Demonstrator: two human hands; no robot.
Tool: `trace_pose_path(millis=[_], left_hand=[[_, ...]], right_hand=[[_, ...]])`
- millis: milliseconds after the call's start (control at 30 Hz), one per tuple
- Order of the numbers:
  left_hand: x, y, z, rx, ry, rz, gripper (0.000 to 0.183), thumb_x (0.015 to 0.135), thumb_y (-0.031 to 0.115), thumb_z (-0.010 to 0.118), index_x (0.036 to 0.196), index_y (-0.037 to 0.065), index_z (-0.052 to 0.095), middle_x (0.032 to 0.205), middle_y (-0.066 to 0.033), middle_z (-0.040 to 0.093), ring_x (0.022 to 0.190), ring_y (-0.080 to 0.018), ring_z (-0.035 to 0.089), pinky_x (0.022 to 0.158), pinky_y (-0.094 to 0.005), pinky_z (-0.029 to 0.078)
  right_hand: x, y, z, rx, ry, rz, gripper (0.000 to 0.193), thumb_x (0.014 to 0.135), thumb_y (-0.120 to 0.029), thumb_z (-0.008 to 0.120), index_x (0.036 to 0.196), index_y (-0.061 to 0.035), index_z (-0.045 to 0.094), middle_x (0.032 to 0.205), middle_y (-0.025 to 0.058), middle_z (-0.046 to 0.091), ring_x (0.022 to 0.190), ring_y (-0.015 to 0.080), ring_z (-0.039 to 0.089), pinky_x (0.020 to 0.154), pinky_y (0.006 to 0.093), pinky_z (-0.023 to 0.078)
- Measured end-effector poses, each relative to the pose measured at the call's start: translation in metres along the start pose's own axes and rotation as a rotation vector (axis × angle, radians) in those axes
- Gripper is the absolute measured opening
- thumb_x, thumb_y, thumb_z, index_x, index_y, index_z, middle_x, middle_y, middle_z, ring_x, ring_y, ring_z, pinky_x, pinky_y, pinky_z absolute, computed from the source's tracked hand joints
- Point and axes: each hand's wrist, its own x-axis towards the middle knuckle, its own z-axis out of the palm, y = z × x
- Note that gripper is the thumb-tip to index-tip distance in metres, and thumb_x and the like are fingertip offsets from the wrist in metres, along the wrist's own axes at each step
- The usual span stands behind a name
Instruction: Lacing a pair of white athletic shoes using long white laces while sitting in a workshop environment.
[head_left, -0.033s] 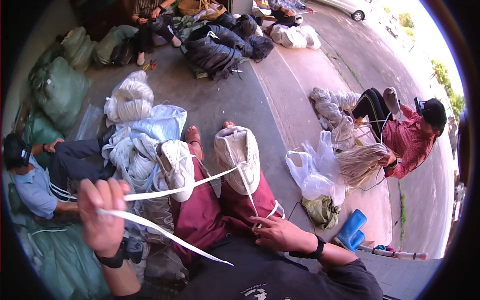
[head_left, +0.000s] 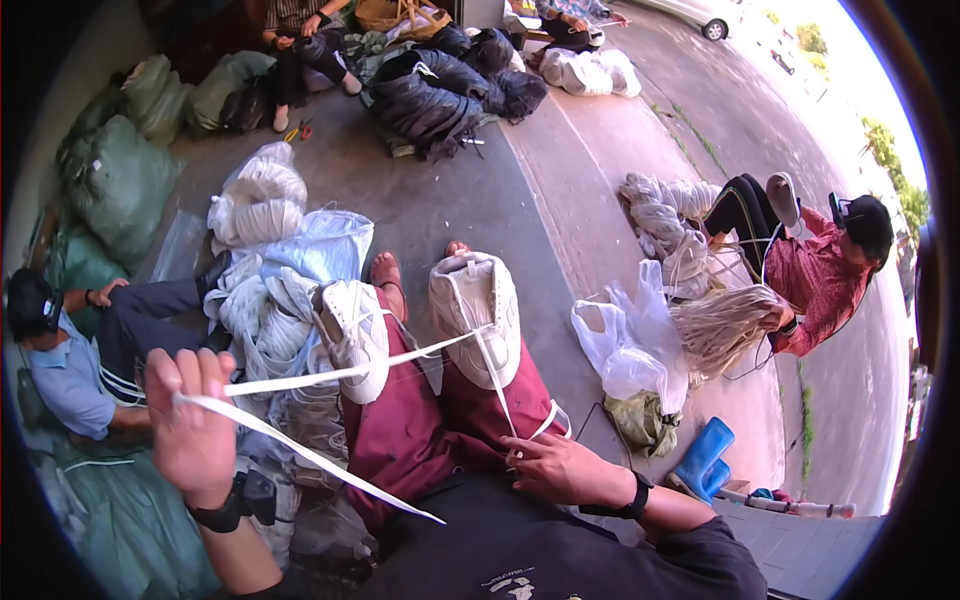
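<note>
A whitish sneaker (head_left: 506,345) rests across my right thigh, its toe toward me. A flat white shoelace (head_left: 300,381) runs taut from its eyelets to my left hand (head_left: 190,425), which is raised at the left and closed round it. The loose end hangs from that hand across my lap. Another stretch of lace comes down from the sneaker to my right hand (head_left: 570,468), whose fingers pinch it beside my right thigh. A second, laced sneaker (head_left: 365,372) lies on my left thigh, touched by neither hand.
Bundles of white laces (head_left: 260,310) and a white sack (head_left: 325,240) lie at my left, near a seated co-worker (head_left: 65,375). Another co-worker (head_left: 825,260) sits at the right behind plastic bags (head_left: 625,345). Blue boots (head_left: 702,460), green sacks (head_left: 125,185) and scissors (head_left: 294,133) stand or lie around.
My left hand has moved a little left and down, drawing the lace with it; the loose end has shifted left too. My right hand and both sneakers have hardly moved.
</note>
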Motion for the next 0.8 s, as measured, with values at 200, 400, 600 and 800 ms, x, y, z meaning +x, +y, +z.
trace_pose_path(millis=[200, 400, 600, 800], left_hand=[[-0.030, -0.014, -0.102, 0.093, 0.335, -0.031, 0.032, 0.091, 0.011, 0.061, 0.121, 0.002, 0.054, 0.107, -0.0094, 0.057, 0.114, -0.0231, 0.053, 0.108, -0.0390, 0.032], [-0.026, -0.068, -0.091, 1.279, 0.360, -0.236, 0.027, 0.092, 0.009, 0.064, 0.117, 0.002, 0.063, 0.129, -0.0086, 0.061, 0.109, -0.0178, 0.059, 0.092, -0.0330, 0.047], [0.003, -0.160, -0.003, 1.062, -0.150, -0.303, 0.027, 0.089, 0.012, 0.065, 0.114, 0.003, 0.065, 0.111, -0.0129, 0.068, 0.079, -0.0203, 0.066, 0.069, -0.0345, 0.052], [0.020, -0.222, 0.007, 1.333, -0.384, -0.377, 0.035, 0.089, 0.019, 0.067, 0.117, 0.005, 0.054, 0.105, -0.0165, 0.068, 0.087, -0.0368, 0.067, 0.073, -0.0445, 0.055]], right_hand=[[0.007, 0.007, -0.031, 0.018, 0.093, 0.110, 0.013, 0.088, -0.020, 0.067, 0.094, -0.0088, 0.069, 0.116, 0.0077, 0.066, 0.098, 0.0274, 0.066, 0.083, 0.0393, 0.055], [0.046, 0.036, -0.029, 0.103, 0.384, 0.326, 0.014, 0.086, -0.015, 0.069, 0.097, -0.0070, 0.066, 0.105, 0.0098, 0.065, 0.098, 0.0322, 0.063, 0.083, 0.0401, 0.052], [0.107, 0.080, -0.011, 0.051, 0.618, 0.458, 0.059, 0.090, -0.013, 0.067, 0.144, -0.0048, 0.043, 0.148, 0.0225, 0.042, 0.136, 0.0408, 0.041, 0.112, 0.0453, 0.036], [0.156, 0.107, 0.007, 0.085, 0.650, 0.375, 0.072, 0.094, -0.018, 0.061, 0.152, 0.0034, 0.023, 0.156, 0.0308, 0.025, 0.145, 0.0428, 0.026, 0.119, 0.0467, 0.024]])
